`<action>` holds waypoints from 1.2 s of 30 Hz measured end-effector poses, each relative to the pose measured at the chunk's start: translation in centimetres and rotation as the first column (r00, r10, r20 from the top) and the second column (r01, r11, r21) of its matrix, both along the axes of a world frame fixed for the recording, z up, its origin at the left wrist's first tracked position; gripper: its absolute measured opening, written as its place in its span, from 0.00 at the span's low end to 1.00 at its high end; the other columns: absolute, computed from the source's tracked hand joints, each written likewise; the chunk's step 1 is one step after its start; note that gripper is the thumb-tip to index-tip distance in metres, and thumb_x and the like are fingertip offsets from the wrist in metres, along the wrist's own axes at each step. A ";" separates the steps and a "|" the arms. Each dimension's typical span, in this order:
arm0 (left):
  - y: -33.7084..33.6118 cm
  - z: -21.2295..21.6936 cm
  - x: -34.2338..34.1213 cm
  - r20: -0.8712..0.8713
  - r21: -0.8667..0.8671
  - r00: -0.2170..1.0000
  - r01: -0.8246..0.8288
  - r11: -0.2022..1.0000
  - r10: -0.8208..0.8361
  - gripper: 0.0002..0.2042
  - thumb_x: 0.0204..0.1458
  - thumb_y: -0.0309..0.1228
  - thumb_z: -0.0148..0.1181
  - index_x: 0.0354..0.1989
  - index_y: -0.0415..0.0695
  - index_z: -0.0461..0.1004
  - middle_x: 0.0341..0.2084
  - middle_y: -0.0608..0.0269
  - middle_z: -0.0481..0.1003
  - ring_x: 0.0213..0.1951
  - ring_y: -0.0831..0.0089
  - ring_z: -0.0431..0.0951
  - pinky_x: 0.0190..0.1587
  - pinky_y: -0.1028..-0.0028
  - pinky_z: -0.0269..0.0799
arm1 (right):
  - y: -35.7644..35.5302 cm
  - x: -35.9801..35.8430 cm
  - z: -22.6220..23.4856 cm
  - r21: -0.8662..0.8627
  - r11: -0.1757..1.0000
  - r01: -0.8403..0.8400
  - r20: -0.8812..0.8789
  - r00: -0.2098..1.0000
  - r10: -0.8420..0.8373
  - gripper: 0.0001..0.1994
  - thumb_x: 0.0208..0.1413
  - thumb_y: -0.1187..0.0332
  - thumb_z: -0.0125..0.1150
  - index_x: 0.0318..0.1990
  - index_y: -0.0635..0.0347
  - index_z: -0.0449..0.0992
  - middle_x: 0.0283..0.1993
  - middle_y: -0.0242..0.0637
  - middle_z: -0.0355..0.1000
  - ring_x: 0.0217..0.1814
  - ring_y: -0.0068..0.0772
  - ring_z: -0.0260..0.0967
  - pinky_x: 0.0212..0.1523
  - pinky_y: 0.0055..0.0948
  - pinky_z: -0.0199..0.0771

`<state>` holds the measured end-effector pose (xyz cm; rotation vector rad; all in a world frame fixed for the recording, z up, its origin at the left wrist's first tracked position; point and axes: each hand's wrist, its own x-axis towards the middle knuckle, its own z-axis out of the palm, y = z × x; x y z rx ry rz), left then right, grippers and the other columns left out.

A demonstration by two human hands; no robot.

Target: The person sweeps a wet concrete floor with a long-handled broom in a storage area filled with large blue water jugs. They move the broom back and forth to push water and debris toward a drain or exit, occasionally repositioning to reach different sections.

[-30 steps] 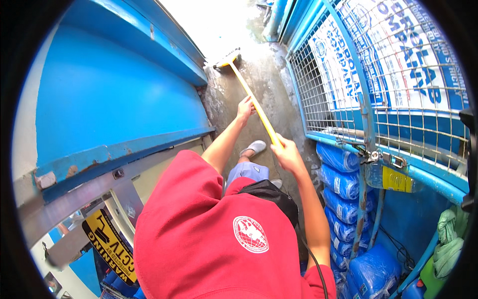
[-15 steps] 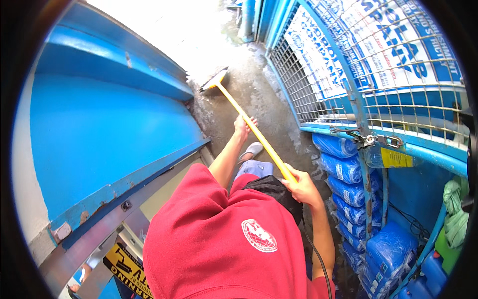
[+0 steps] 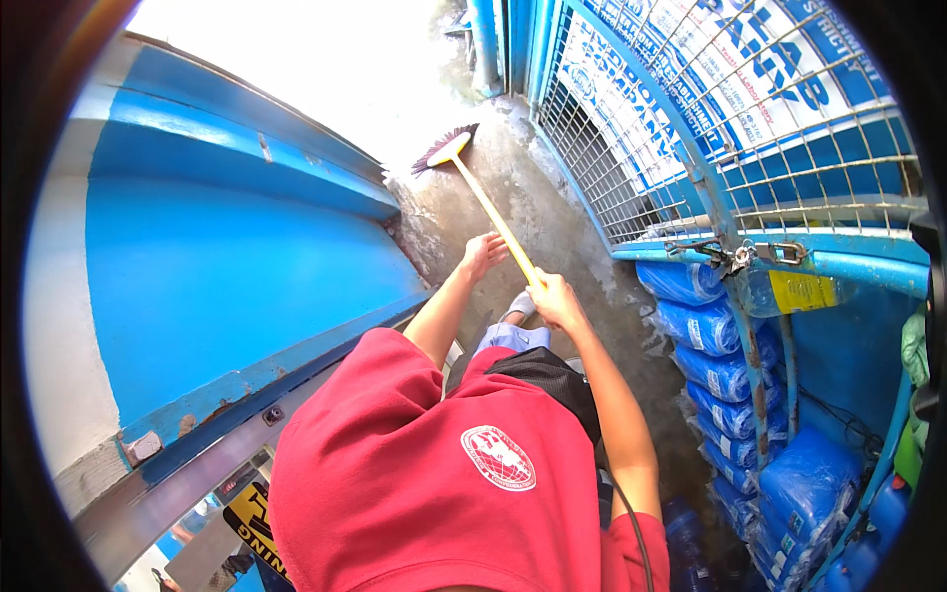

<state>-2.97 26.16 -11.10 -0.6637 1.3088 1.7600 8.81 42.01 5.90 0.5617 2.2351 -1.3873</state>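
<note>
A broom with a yellow handle (image 3: 485, 204) slants away from me down the passage. Its yellow head, with dark purplish bristles (image 3: 442, 148), rests on the wet-looking floor (image 3: 552, 212). My right hand (image 3: 555, 300) is wrapped round the handle near its close end. Farther along, on the handle's left side, is my left hand (image 3: 484, 256). Its fingers are stretched out, their tips at the handle without closing round it. One foot in a light grey shoe (image 3: 520, 304) shows below the hands.
A blue wall with a ledge (image 3: 247, 266) borders the left. On the right stand a wire-mesh gate (image 3: 631, 187) with a padlock and chain (image 3: 740, 257), and stacked blue plastic-wrapped packs (image 3: 715, 370). Bright light washes out the far end.
The broom head has swung round and slid a little right, its bristles now spread. My right hand has moved forward and left with the handle; my left hand's grip has loosened.
</note>
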 end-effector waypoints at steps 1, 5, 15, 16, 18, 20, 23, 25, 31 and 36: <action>0.1 0.5 -0.2 -0.051 -0.020 0.999 0.006 1.000 -0.007 0.21 0.62 0.42 0.41 0.56 0.39 0.63 0.54 0.53 0.70 0.52 0.65 0.73 0.54 0.63 0.68 | -0.2 -0.4 0.9 0.031 0.999 -0.021 0.056 0.998 0.020 0.12 0.54 0.66 0.56 0.45 0.57 0.74 0.19 0.40 0.70 0.17 0.36 0.71 0.19 0.36 0.70; 0.3 0.0 -2.5 0.118 0.147 0.954 -0.290 0.946 0.274 0.24 0.62 0.42 0.42 0.57 0.34 0.58 0.53 0.43 0.69 0.50 0.57 0.74 0.50 0.59 0.72 | -0.8 4.4 7.6 0.200 0.973 -0.111 -0.130 0.982 0.139 0.20 0.51 0.66 0.57 0.53 0.51 0.72 0.32 0.56 0.74 0.36 0.60 0.73 0.37 0.51 0.74; 2.3 -5.0 -1.8 0.407 0.110 0.900 -0.219 0.970 0.157 0.11 0.54 0.35 0.52 0.37 0.40 0.62 0.20 0.63 0.62 0.28 0.65 0.69 0.42 0.58 0.70 | 6.8 19.8 11.0 0.891 0.395 -0.224 0.095 0.943 0.319 0.18 0.50 0.61 0.60 0.50 0.51 0.72 0.30 0.29 0.70 0.27 0.29 0.75 0.27 0.28 0.73; 2.9 -4.9 -1.4 0.432 0.057 0.897 -0.128 0.990 0.092 0.10 0.55 0.35 0.50 0.35 0.41 0.61 0.20 0.62 0.62 0.29 0.65 0.68 0.42 0.58 0.70 | 6.6 20.4 10.7 0.858 0.467 -0.216 0.099 0.960 0.261 0.17 0.50 0.61 0.62 0.48 0.51 0.73 0.30 0.30 0.71 0.28 0.30 0.75 0.28 0.29 0.74; 3.6 -4.5 -0.7 0.348 -0.160 0.932 -0.045 0.986 0.099 0.09 0.57 0.35 0.48 0.33 0.42 0.61 0.21 0.61 0.64 0.31 0.65 0.69 0.43 0.59 0.69 | 6.9 21.8 10.7 0.811 0.571 -0.127 0.058 0.989 0.138 0.15 0.48 0.60 0.64 0.44 0.50 0.74 0.30 0.33 0.73 0.30 0.33 0.76 0.29 0.32 0.74; 3.9 -3.8 0.4 0.359 -0.179 0.925 -0.064 0.982 0.126 0.08 0.57 0.33 0.45 0.29 0.43 0.62 0.24 0.59 0.68 0.32 0.66 0.70 0.43 0.61 0.69 | 7.1 23.5 11.7 0.751 0.660 -0.028 0.027 1.000 0.012 0.13 0.47 0.60 0.66 0.40 0.51 0.75 0.30 0.35 0.75 0.31 0.37 0.77 0.31 0.35 0.75; 4.1 -1.4 3.6 0.335 0.018 0.933 0.133 0.991 -0.131 0.05 0.58 0.30 0.46 0.34 0.43 0.61 0.25 0.60 0.68 0.31 0.68 0.71 0.42 0.63 0.71 | 7.1 27.2 15.1 0.647 0.751 0.132 -0.078 0.991 -0.107 0.11 0.47 0.59 0.66 0.36 0.51 0.77 0.28 0.37 0.75 0.32 0.41 0.76 0.35 0.40 0.74; 5.4 1.0 6.0 0.396 0.152 0.832 0.358 0.921 -0.388 0.04 0.59 0.27 0.46 0.36 0.40 0.64 0.32 0.57 0.73 0.40 0.65 0.73 0.51 0.65 0.69 | 6.9 30.0 18.2 0.540 0.809 0.231 -0.031 0.966 -0.256 0.11 0.47 0.59 0.65 0.34 0.53 0.77 0.29 0.38 0.76 0.34 0.44 0.75 0.37 0.42 0.72; 13.9 6.9 19.2 0.160 0.316 0.195 0.919 0.237 -0.968 0.18 0.64 0.42 0.42 0.48 0.38 0.68 0.46 0.52 0.74 0.53 0.70 0.72 0.55 0.69 0.69 | 5.4 40.9 30.2 0.704 0.651 0.284 0.036 0.901 -0.432 0.13 0.46 0.59 0.66 0.37 0.54 0.78 0.26 0.37 0.74 0.29 0.43 0.73 0.33 0.40 0.70; 22.5 11.2 32.7 -0.552 -0.680 -0.781 0.625 -0.384 -0.294 0.27 0.55 0.42 0.56 0.59 0.41 0.62 0.56 0.49 0.66 0.58 0.59 0.67 0.56 0.64 0.66 | 3.2 46.9 36.5 0.863 0.493 0.109 0.209 0.811 -0.546 0.13 0.48 0.63 0.64 0.41 0.56 0.78 0.24 0.37 0.73 0.23 0.36 0.72 0.27 0.33 0.71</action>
